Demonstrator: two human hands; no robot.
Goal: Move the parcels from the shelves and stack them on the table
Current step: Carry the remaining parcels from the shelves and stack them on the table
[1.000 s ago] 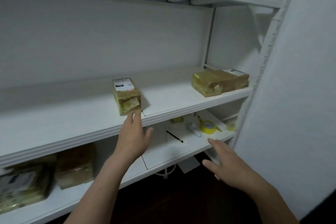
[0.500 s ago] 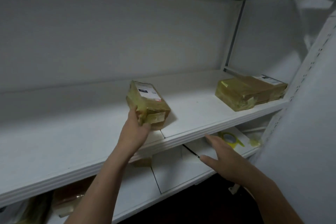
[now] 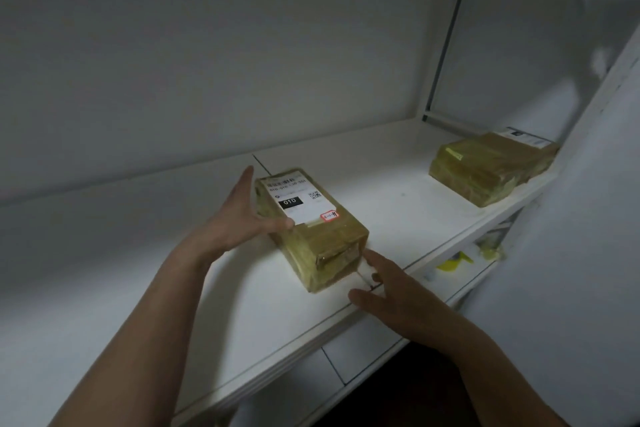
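1. Two bare hands at one small tape-wrapped brown cardboard parcel point(image 3: 322, 243) with a white label.
2. Left hand point(image 3: 239, 218): fingers straight, flat against the parcel's left side, thumb laid over its top edge.
3. Right hand point(image 3: 391, 295): fingers spread, index tip at the near right corner; contact unclear.
4. Parcel lying flat on white shelf board point(image 3: 138, 270), near the front edge.
5. Flatter tape-wrapped brown parcel point(image 3: 491, 166) at the far right end of the same board, well apart.
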